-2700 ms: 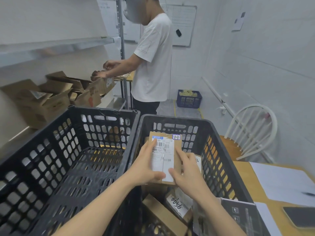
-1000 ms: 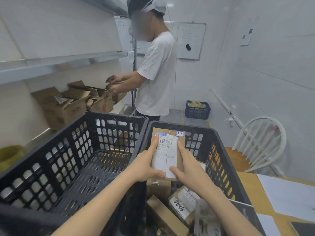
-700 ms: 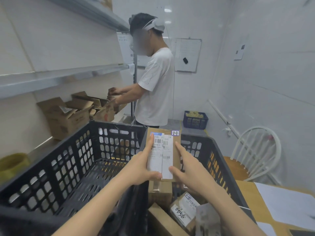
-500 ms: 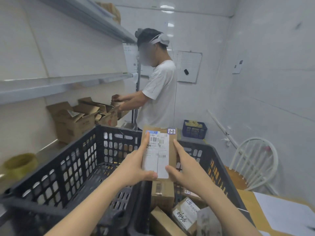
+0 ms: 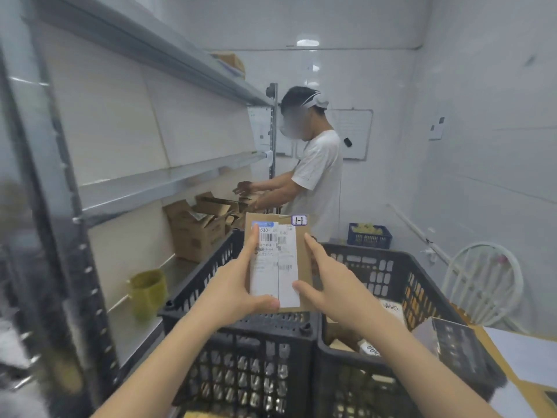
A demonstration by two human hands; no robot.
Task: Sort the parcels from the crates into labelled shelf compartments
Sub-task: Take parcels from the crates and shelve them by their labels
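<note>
Currently you hold the flat brown cardboard parcel (image 5: 302, 260) upright above the adjoining rims of two black plastic crates (image 5: 241, 324). Your left hand (image 5: 235, 286) pinches its left edge, thumb across the front; your right hand (image 5: 331, 286) pinches the right edge. Its white shipping label (image 5: 272, 276) reads "530-", and the small corner sticker (image 5: 299, 220) reads "H".

We see a brown cardboard parcel (image 5: 303, 273); its white label (image 5: 272, 267) carries black barcodes and a blue strip on top. The near crates (image 5: 241, 372) are black with a lattice of holes, and the far crate (image 5: 369, 236) is blue. On the grey shelf (image 5: 168, 182) at left stands an olive-green container (image 5: 149, 292). The chair (image 5: 482, 285) at right is white.
</note>
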